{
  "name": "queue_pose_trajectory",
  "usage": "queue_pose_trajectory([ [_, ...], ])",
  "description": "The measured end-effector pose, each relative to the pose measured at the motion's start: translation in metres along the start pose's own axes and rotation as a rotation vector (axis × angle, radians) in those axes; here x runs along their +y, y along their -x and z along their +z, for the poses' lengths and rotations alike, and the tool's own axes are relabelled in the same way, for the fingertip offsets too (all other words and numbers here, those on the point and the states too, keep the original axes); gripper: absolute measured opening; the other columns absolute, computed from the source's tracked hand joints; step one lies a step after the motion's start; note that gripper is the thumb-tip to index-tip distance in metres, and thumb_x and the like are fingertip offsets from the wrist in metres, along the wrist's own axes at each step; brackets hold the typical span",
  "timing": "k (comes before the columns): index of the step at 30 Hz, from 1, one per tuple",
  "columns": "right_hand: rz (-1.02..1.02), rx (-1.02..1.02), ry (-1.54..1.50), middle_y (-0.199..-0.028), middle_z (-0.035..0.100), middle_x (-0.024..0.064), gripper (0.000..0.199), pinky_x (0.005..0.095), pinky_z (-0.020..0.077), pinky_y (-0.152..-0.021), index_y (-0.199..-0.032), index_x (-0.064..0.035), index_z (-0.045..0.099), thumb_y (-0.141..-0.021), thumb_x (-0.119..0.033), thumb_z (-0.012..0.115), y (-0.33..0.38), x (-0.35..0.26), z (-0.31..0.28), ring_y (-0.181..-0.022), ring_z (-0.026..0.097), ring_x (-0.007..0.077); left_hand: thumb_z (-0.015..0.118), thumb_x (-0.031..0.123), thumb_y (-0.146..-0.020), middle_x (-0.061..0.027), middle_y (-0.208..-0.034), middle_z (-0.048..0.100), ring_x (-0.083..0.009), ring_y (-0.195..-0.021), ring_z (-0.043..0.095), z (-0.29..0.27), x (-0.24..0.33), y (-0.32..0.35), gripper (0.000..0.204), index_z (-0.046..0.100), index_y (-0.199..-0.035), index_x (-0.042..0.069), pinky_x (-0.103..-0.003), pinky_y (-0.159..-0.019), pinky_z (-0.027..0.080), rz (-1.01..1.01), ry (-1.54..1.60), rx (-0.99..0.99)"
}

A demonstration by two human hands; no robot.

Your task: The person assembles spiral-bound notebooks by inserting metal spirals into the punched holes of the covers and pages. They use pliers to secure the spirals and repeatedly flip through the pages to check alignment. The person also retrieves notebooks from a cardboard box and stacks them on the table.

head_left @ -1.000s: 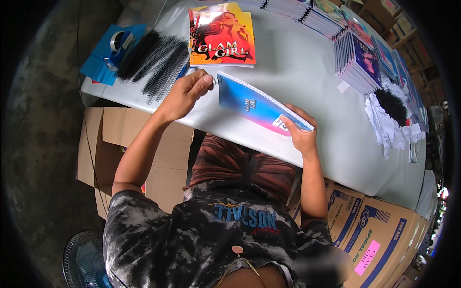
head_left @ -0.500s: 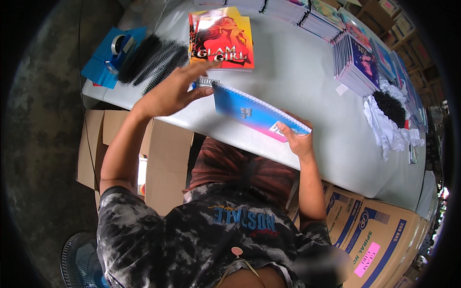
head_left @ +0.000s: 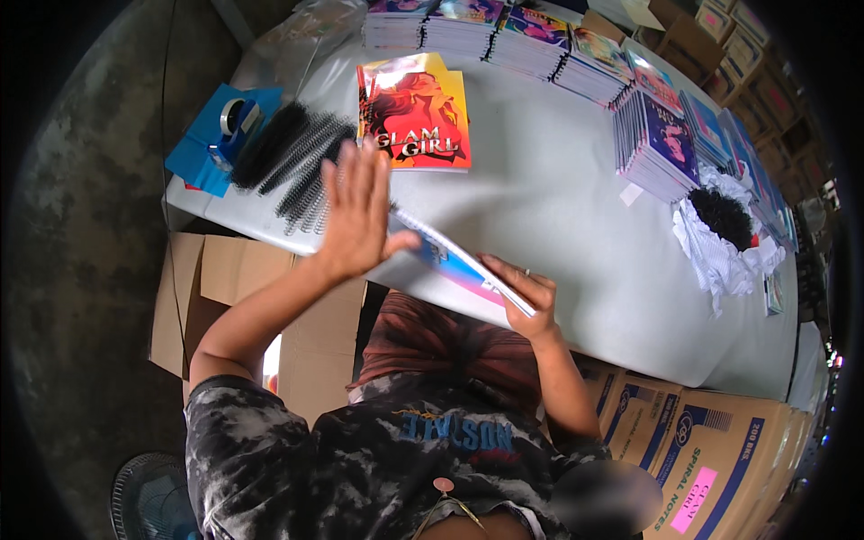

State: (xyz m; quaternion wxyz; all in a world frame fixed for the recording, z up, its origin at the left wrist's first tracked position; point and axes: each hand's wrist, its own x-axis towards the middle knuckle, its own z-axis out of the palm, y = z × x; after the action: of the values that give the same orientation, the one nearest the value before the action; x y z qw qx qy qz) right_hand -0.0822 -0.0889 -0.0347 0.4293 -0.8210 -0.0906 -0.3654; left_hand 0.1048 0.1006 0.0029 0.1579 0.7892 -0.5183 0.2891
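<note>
Right hand (head_left: 526, 297) gripped the tilted blue-and-pink spiral notebook (head_left: 454, 265) by its near end; left hand (head_left: 360, 211), fingers spread flat, touched its far end, long axis running between them.

The right hand (head_left: 529, 297) is gripping a blue-pink notebook (head_left: 454, 265) by its lower edge, tilting it above the white table (head_left: 558, 207). The left hand (head_left: 360, 211) is lifting flat-palmed, thumb touching the notebook. Black spiral coils (head_left: 292, 166) are lying at ten o'clock, an orange-covered notebook (head_left: 418, 112) at twelve.
</note>
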Motion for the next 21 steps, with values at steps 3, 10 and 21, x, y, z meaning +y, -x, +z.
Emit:
queue_pose_trajectory([
  [3, -0.004, 0.027, 0.027, -0.101, 0.065, 0.014, 0.032, 0.0302, 0.0534, -0.074, -0.108, -0.0002, 0.062, -0.076, 0.003, 0.057, 0.004, -0.003, 0.004, -0.087, 0.066, 0.0255, 0.031, 0.075, -0.075, -0.0314, -0.142, 0.012, -0.0498, -0.132, -0.002, 0.034, 0.006, 0.06, 0.104, 0.02, -0.136, -0.009, -0.065, -0.099, -0.006, 0.418, -0.049, 0.046],
  [10, -0.087, -0.007, -0.029, -0.101, 0.064, 0.0177, 0.033, 0.032, 0.0537, -0.073, -0.109, 0.0002, 0.062, -0.075, -0.003, 0.063, 0.002, -0.004, 0.014, -0.089, 0.065, 0.0281, 0.03, 0.079, -0.072, -0.0321, -0.142, 0.012, -0.0533, -0.13, -0.002, 0.065, 0.002, 0.075, 0.11, 0.022, -0.134, -0.011, -0.063, -0.098, -0.013, 0.138, 0.264, 0.21],
  [21, -0.138, -0.01, -0.019, -0.101, 0.064, 0.0174, 0.035, 0.0333, 0.0532, -0.076, -0.109, 0.0, 0.061, -0.075, -0.004, 0.064, -0.004, -0.006, 0.015, -0.089, 0.065, 0.0292, 0.034, 0.08, -0.07, -0.0292, -0.14, 0.015, -0.0484, -0.128, 0.017, 0.027, 0.011, 0.046, 0.107, 0.036, -0.128, -0.009, -0.068, -0.097, 0.004, 0.406, 0.107, 0.397],
])
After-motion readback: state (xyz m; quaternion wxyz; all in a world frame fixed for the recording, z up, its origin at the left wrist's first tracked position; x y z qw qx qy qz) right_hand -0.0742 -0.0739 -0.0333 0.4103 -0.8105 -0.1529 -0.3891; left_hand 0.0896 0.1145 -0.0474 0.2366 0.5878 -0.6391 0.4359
